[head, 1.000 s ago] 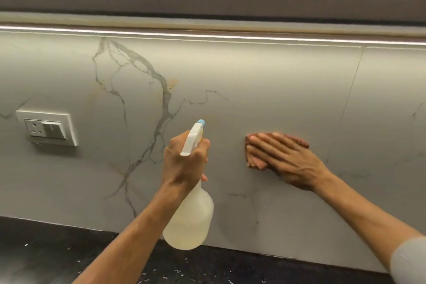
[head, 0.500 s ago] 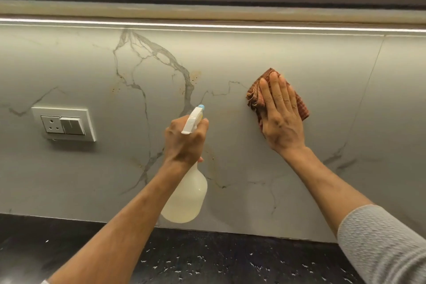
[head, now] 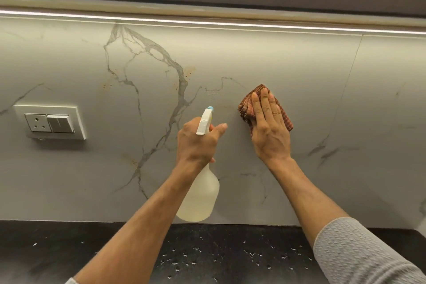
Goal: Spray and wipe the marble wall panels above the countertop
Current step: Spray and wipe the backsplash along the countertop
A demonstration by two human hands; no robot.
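Head view: left hand (head: 198,143) gripping spray bottle (head: 198,200), right hand (head: 269,129) flat on cloth (head: 247,105), panel seam (head: 350,71) rightward.

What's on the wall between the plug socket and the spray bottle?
Only bare marble wall with grey veins lies between the socket and the spray bottle, in the head view.

Left hand (head: 198,143) clenched in a grip, right hand (head: 269,131) pressed flat, fingers together.
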